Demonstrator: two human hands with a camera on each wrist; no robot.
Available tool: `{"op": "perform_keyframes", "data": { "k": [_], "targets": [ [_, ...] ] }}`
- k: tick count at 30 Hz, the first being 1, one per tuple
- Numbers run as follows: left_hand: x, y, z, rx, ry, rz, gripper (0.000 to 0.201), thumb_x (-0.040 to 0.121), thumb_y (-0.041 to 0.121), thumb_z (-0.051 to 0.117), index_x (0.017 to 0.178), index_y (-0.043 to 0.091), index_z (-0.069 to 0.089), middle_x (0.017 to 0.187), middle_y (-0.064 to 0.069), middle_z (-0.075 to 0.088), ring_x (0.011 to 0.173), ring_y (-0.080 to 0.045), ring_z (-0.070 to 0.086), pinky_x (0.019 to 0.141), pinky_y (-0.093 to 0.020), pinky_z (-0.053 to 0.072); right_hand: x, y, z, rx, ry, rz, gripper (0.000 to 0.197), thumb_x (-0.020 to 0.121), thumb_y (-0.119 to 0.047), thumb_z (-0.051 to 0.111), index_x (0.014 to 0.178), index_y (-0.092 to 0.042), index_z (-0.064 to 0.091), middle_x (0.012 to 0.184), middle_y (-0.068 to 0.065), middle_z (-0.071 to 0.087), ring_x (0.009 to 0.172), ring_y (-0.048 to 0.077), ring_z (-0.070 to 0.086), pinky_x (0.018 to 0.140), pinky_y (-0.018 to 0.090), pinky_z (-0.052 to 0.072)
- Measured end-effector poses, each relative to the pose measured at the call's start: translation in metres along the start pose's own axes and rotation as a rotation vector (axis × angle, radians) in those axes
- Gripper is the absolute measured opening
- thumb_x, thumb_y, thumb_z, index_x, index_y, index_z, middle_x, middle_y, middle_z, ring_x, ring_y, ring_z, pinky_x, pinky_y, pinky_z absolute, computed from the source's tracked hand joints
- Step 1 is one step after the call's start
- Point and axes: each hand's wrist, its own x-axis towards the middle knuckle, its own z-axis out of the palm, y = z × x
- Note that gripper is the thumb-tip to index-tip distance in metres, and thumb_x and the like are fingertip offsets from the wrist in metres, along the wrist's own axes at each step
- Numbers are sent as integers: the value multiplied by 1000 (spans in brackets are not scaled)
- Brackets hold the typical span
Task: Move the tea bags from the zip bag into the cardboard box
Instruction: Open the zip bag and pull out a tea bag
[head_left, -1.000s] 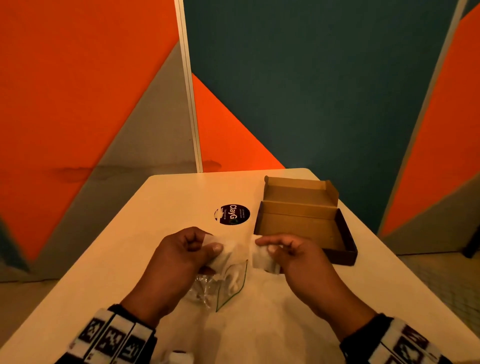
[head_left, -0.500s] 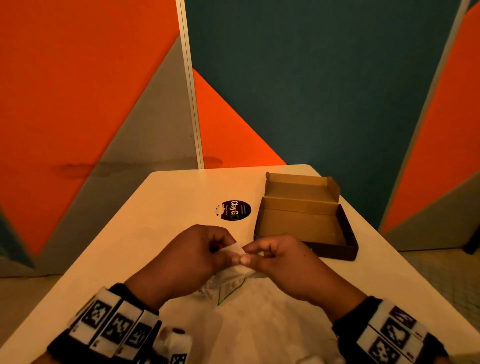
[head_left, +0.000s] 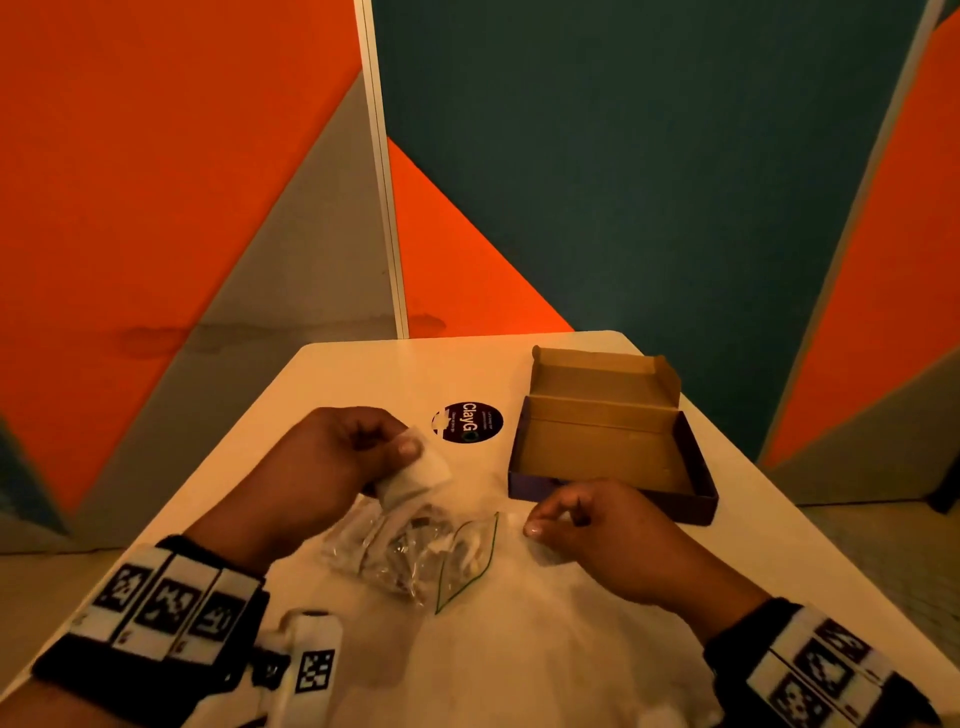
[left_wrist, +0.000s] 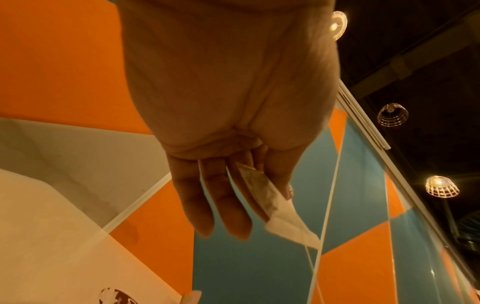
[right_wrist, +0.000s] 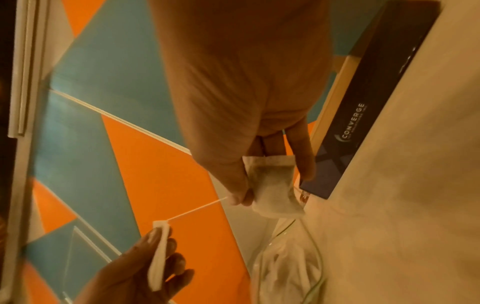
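Your right hand (head_left: 587, 525), pinching a tea bag (right_wrist: 272, 189), sits nearer the cardboard box (head_left: 608, 452) at one o'clock; your left hand (head_left: 337, 462) pinches another tea bag (head_left: 415, 470).

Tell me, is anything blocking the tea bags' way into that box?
Nothing visible blocks the open cardboard box. But a string stretches between the right hand's tea bag and the left hand's tea bag, linking them.

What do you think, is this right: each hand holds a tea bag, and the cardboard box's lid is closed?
Only the lid is wrong: the head view shows the cardboard box open. The left hand and right hand do each hold a tea bag.
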Motion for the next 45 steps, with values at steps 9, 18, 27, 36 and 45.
{"op": "perform_keyframes", "data": {
  "k": [9,18,27,36,45],
  "targets": [
    [-5,-4,2,-154,-20,-55,22,83,25,72,80,4,73,81,-14,73,73,-23,67,76,-37,54,10,-10,-13,18,233,-94,11,97,-36,58,98,-43,67,91,-28,58,90,-1,60,82,18,46],
    [-7,6,38,124,-119,-2,5,81,26,78,79,22,80,77,0,76,70,-9,67,69,-29,52,11,-47,8,48,-57,-166,24,86,-46,69,104,-30,76,89,-10,75,82,10,69,80,34,57],
    [-2,0,17,-119,-19,7,5,79,12,76,80,7,76,79,-14,74,69,-21,67,68,-30,55,12,-14,-3,70,-40,-63,9,87,-35,72,89,-28,79,89,-14,75,86,3,65,78,24,54],
    [2,-9,14,-654,22,-88,15,68,15,79,80,10,70,78,-12,69,64,-20,63,57,-26,54,12,5,1,199,1,29,8,87,-36,72,84,-34,79,88,-14,76,89,10,69,91,37,56],
    [-1,-13,40,-852,-27,-115,40,58,21,92,87,9,68,90,-15,68,81,-26,63,81,-43,47,10,-3,18,257,-35,9,10,86,-36,74,88,-28,80,91,-8,77,90,13,70,88,35,55]
  ]
}}
